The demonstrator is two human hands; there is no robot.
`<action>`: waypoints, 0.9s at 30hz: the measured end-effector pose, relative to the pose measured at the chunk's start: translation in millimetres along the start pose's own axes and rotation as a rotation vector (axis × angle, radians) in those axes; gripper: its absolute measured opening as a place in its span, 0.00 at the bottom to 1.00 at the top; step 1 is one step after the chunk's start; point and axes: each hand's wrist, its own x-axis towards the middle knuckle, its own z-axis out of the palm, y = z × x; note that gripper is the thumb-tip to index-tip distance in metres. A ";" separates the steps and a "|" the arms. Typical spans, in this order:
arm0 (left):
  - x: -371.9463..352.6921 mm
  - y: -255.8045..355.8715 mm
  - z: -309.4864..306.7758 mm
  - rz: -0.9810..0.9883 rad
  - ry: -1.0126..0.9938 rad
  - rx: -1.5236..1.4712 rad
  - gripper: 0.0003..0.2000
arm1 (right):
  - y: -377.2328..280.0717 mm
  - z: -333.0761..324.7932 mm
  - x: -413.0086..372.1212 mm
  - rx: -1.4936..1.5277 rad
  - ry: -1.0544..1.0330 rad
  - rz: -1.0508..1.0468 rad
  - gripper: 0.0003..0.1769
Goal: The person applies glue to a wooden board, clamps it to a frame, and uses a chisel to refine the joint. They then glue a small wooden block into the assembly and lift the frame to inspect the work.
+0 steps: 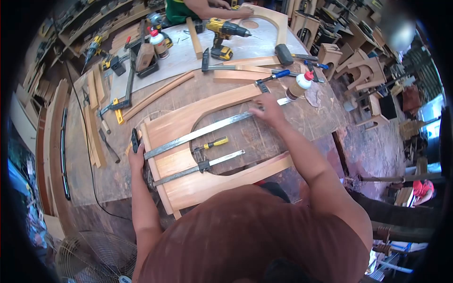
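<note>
A long bar clamp (198, 133) lies across a flat wooden panel with a curved cutout (177, 120). My left hand (137, 157) is closed around the dark jaw at the clamp's left end, beside a wooden strip (158, 172) along the panel's edge. Toward the other end, my right hand (269, 111) grips the bar, its fingertips partly hidden. Just above that hand is a clamp jaw with a blue handle (281, 74). A second, shorter bar clamp (204, 166) with a yellow handle (217, 142) sits across the panel nearer my body.
A glue bottle (299, 86) stands right of my right hand. Beyond the panel are a yellow drill (224, 35), a mallet (284, 54), a second glue bottle (159, 45) and wood strips (160, 95). Across the workbench (111, 181), another person's hand (243, 12) touches a curved wooden piece (278, 23).
</note>
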 end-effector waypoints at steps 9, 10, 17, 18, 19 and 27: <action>8.8 -16.3 -0.1 0.067 -0.003 0.061 0.14 | 178.0 -30.3 -5.7 -0.004 0.751 0.563 0.41; 3.4 -7.7 -0.1 0.039 -0.012 0.050 0.14 | 180.7 -33.5 -0.3 0.137 0.685 0.444 0.42; -4.9 8.9 0.6 -0.015 -0.022 0.010 0.15 | 218.5 -73.8 9.8 0.264 0.638 0.651 0.43; -6.0 10.5 0.1 -0.017 -0.019 0.011 0.15 | 237.4 -77.6 8.8 0.261 0.649 0.665 0.44; -5.5 11.4 -0.9 -0.038 -0.023 0.029 0.16 | 245.8 -82.7 13.2 0.257 0.663 0.677 0.44; -17.8 35.5 4.1 -0.023 0.050 0.108 0.15 | 259.1 -61.9 34.1 0.329 0.452 0.534 0.44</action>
